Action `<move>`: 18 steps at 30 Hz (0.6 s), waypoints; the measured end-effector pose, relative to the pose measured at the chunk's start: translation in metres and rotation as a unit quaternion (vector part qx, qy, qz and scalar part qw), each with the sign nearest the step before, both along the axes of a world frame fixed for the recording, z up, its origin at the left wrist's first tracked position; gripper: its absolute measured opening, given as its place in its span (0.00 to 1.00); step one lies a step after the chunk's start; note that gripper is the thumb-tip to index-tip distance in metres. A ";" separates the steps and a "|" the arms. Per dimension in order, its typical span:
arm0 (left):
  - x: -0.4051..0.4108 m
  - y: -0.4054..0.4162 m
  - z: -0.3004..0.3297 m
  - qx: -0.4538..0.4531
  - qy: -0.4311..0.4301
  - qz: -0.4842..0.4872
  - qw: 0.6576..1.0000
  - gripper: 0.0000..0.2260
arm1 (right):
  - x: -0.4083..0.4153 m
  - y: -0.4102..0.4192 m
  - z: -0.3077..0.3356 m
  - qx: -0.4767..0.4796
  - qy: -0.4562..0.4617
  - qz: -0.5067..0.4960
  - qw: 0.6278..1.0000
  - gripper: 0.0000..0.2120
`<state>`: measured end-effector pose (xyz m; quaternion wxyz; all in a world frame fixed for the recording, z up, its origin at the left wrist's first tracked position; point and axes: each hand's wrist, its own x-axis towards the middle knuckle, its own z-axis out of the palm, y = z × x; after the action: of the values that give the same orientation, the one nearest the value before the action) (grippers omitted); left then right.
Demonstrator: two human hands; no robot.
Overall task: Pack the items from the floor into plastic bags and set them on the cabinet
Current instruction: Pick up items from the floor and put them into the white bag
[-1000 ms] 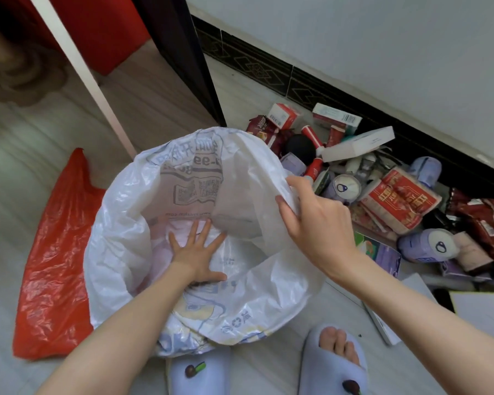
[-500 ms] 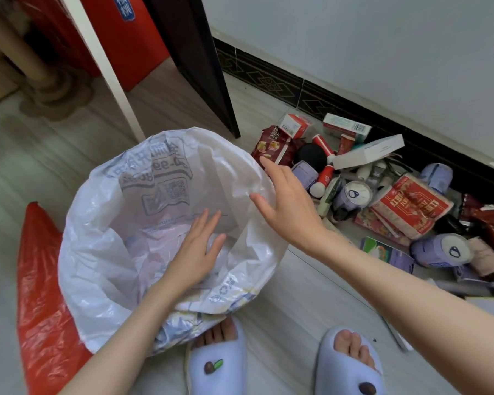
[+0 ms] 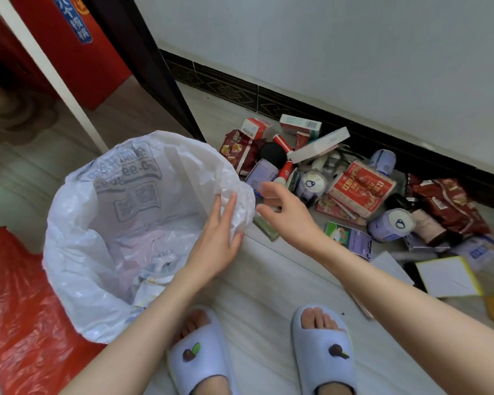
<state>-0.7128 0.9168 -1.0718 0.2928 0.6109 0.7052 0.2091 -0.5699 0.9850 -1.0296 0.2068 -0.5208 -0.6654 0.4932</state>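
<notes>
The left hand [image 3: 216, 246] pressed straight fingers against the white bag's [image 3: 120, 223] rim, seemingly to keep it open, while the right hand [image 3: 288, 215], fingers loosely apart and empty, reached toward the nearby floor items [image 3: 360, 186].

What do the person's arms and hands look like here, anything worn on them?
Both forearms are bare with no sleeves in view. The left hand and right hand wear no gloves, and no rings, watch or bracelets show.

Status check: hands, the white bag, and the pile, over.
Left hand flat on white bag rim. Right hand open, empty, above pile. Nothing blocking.
</notes>
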 end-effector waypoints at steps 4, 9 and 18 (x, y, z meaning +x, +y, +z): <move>0.019 0.002 0.007 0.014 0.124 0.017 0.992 0.31 | 0.064 -0.016 -0.015 0.063 -0.118 0.018 0.991 0.22; 0.064 -0.015 0.007 0.144 0.203 -0.122 0.961 0.31 | 0.135 -0.038 -0.052 0.036 -0.174 -0.121 0.977 0.20; 0.090 0.024 -0.086 -0.037 0.280 -0.253 0.925 0.38 | 0.188 -0.012 -0.112 0.055 -0.340 -0.002 0.939 0.25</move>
<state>-0.6223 0.9407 -1.1578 0.1486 0.7916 0.5876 -0.0781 -0.3820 0.9725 -1.1416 -0.0025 -0.6463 -0.7212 0.2491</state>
